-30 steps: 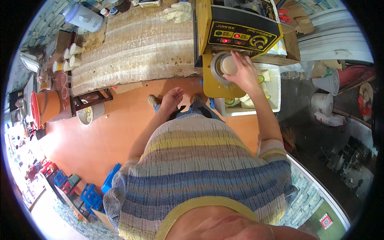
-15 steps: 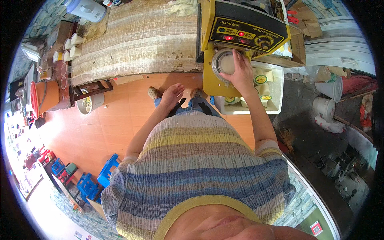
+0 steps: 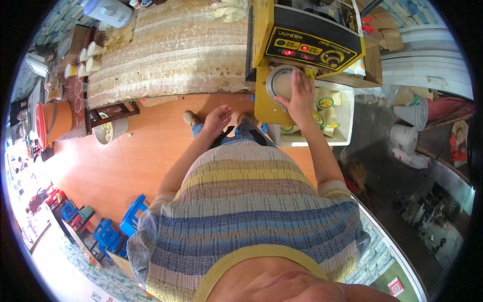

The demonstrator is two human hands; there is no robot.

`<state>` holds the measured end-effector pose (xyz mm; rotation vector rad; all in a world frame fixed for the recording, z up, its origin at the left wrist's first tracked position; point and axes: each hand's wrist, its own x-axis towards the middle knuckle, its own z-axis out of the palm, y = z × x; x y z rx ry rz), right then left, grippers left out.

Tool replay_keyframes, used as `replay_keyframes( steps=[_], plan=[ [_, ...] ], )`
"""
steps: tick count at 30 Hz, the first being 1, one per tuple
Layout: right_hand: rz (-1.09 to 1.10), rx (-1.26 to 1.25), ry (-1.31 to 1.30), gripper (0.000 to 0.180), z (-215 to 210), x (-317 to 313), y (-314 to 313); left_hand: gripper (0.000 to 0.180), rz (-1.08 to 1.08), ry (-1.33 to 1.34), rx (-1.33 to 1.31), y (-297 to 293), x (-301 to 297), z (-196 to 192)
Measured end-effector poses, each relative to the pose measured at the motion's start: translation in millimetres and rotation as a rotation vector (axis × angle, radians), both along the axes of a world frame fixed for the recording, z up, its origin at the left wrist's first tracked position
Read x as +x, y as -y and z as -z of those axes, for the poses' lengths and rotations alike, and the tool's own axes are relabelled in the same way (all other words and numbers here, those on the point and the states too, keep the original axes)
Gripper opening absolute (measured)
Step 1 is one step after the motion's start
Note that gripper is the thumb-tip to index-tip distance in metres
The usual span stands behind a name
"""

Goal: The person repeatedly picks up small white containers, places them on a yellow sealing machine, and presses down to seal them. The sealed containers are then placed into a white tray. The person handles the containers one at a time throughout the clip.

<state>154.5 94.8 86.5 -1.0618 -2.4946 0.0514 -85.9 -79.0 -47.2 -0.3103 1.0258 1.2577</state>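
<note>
My right hand (image 3: 301, 100) is at a yellow and black cup sealing machine (image 3: 312, 45), thumb and fingers astride the near right rim of a round cup with a pale top (image 3: 283, 85). The cup sits in a metal ring on the machine's yellow base plate (image 3: 266, 108); the hand hides part of its rim. Red lights glow on the control panel above. My left hand (image 3: 218, 120) hangs in front of my body, fingers loosely stretched and apart, holding nothing.
Below the machine, a white foam box (image 3: 343, 136) holds several cups with yellow-green tops. A worn wooden table (image 3: 171, 55) spreads to the left, with several paper cups (image 3: 94, 49) at its far end. Blue stools (image 3: 133, 215) and an orange bucket (image 3: 55, 121) stand left.
The view has shifted slightly. My right hand's fingers have drawn back a little and closer together, still at the cup. My left hand has barely moved.
</note>
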Motion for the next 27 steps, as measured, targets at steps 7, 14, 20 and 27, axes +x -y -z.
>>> replay_keyframes(
  steps=[7,14,20,27],
  plan=[
    [-0.256,0.349,-0.477,0.023,-172,-40,-90,0.022,-0.016,-0.015,0.025,9,-8,11],
    [0.095,-0.128,-0.123,0.028,-245,-175,-346,0.022,-0.094,-0.037,0.059,14,-16,2],
    [-0.158,-0.149,0.372,0.027,-150,-222,-479,0.029,-0.169,-0.024,-0.028,41,-24,13],
    [-0.034,-0.116,0.185,0.021,-168,-225,-409,0.03,-0.185,-0.05,-0.04,42,-28,13]
  ],
)
